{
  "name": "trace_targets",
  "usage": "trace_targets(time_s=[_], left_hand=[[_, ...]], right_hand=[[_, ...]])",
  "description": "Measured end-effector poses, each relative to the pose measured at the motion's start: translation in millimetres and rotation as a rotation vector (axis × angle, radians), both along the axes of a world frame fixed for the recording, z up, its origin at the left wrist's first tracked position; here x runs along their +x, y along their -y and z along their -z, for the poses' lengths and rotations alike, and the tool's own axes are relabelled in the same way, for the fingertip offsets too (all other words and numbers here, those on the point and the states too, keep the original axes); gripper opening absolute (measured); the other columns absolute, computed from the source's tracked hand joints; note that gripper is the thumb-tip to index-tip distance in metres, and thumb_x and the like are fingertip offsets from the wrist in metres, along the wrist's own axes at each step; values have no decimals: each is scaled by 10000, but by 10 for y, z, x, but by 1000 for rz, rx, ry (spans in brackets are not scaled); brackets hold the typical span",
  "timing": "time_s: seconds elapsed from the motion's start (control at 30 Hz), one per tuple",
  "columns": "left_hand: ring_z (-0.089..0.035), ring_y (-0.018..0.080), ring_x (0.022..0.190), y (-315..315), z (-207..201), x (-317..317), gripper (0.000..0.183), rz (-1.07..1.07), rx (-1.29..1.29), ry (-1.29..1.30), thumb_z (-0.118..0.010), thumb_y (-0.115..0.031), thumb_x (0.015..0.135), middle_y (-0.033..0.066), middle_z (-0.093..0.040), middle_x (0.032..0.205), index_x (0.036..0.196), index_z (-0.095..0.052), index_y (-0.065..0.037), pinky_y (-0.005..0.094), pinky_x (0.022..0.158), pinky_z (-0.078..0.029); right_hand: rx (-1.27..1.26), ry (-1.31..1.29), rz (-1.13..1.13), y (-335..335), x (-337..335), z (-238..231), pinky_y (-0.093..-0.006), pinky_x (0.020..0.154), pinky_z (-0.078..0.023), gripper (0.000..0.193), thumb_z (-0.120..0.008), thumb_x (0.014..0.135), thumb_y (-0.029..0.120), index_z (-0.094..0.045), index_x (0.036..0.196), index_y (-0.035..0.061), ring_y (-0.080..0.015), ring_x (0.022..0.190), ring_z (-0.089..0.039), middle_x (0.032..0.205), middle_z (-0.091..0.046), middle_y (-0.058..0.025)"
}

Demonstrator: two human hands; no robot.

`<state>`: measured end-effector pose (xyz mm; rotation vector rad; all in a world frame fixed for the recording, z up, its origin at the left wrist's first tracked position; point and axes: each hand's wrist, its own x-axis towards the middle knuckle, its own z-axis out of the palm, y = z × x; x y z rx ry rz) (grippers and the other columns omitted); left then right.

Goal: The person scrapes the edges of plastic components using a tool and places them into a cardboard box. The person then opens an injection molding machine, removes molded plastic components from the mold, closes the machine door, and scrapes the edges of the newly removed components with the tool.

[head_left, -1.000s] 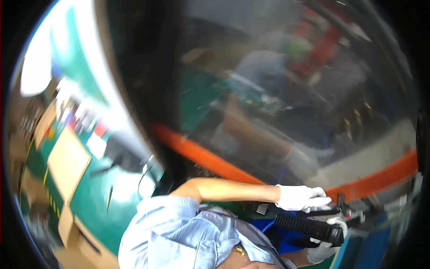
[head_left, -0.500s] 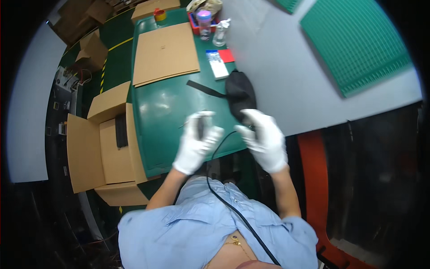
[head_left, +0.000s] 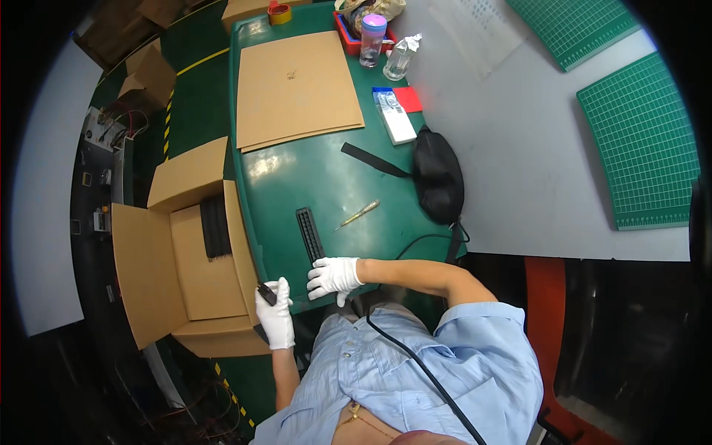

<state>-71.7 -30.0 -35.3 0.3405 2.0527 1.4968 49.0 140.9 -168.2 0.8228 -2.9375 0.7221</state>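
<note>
My left hand (head_left: 276,319), in a white glove, is closed around a small black blocky piece (head_left: 266,294) beside the table's left edge and the box. Most of that piece is hidden by the fingers. My gloved right hand (head_left: 337,277) reaches across to the left, its fingers curled at the near end of a long black slotted strip (head_left: 308,231) on the green table. That end is covered by the hand. To the strip's right lies a screwdriver (head_left: 361,213) with a yellowish handle, apart from both hands.
An open cardboard box (head_left: 202,282) on the left holds black strips (head_left: 216,230). Flat cardboard sheets (head_left: 300,89) lie farther back. A black pouch (head_left: 439,174), a white packet (head_left: 397,122), a bottle (head_left: 372,44) and a grey panel (head_left: 512,148) are right. A black cable (head_left: 415,356) crosses my front.
Both hands have moved left and nearer to me, the right one from beside the pouch to the strip. The strip and screwdriver now show plainly on the table.
</note>
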Motion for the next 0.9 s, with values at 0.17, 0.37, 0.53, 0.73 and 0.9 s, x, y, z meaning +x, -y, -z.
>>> trace_targets(time_s=[0.17, 0.37, 0.53, 0.73, 0.9], left_hand=[[-478, 29, 653, -170, -13, 110, 228, 35, 46, 115, -780, -116, 942, -60, -546, 765, 1093, -610, -87, 208, 589, -391], [-434, 30, 672, -436, -176, 213, 185, 183, -14, -27, -809, -108, 904, -71, -486, 743, 981, -644, -79, 220, 607, -396], [-518, 110, 664, -656, -308, 305, 250, 205, -29, -161, -847, -138, 859, 5, -550, 729, 846, -607, -70, 285, 634, -447], [-452, 44, 618, -805, -209, 455, 336, 245, 71, -258, -836, -140, 890, -42, -498, 675, 784, -523, -82, 242, 579, -391], [-444, 43, 611, -672, -374, 684, 344, 197, 84, -285, -807, -138, 918, -33, -478, 670, 780, -496, -81, 237, 587, -385]], right_hand=[[159, 94, 775, -1324, -29, -1048, -494, 690, -546, 313, -706, 791, 370, -728, 913, 83, -369, 817, -697, 879, -706, -140], [316, 580, 1714, -3168, 221, -653, -473, 979, -538, 629, -730, 809, 464, -636, 1351, 159, -385, 1160, -670, 1317, -680, -157], [358, 871, 1550, -3797, 235, -207, -441, 927, -555, 758, -795, 712, 577, -675, 1310, 125, -330, 1091, -705, 1258, -716, -158], [-601, 418, 1565, -3847, 765, 188, -313, 905, -517, 447, -865, 815, 298, -755, 1194, 89, -158, 997, -679, 1158, -747, -34], [-1016, 25, 1109, -1600, 444, -1447, -278, 845, -540, 237, -753, 893, 84, -741, 1117, 9, -127, 960, -670, 1085, -726, -75]])
